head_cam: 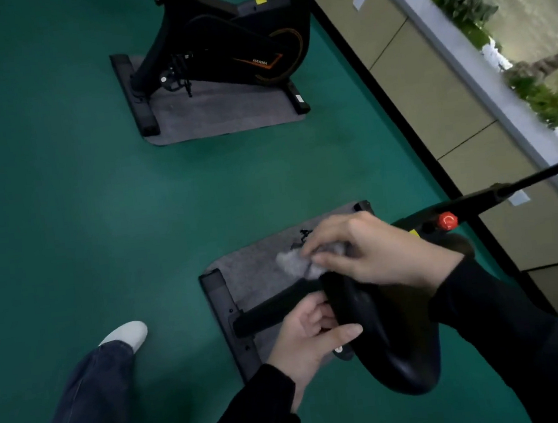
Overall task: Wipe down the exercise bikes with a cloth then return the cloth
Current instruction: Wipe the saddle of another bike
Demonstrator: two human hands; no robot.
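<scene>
Below me is the black saddle (388, 348) of the near exercise bike. My right hand (375, 253) pinches a crumpled grey cloth (298, 264) and holds it at the saddle's narrow front tip. My left hand (310, 339) grips the saddle's left edge, thumb on top. The bike's black frame tube (526, 182) with a red knob (447, 221) runs off to the right. A second black exercise bike (236, 43) stands farther away at the top of the view.
Each bike stands on a grey mat (226, 113) on the green floor (63, 199). Beige cabinets (430, 92) line the right side under a window sill with plants. My left leg and white shoe (128, 334) are at the lower left.
</scene>
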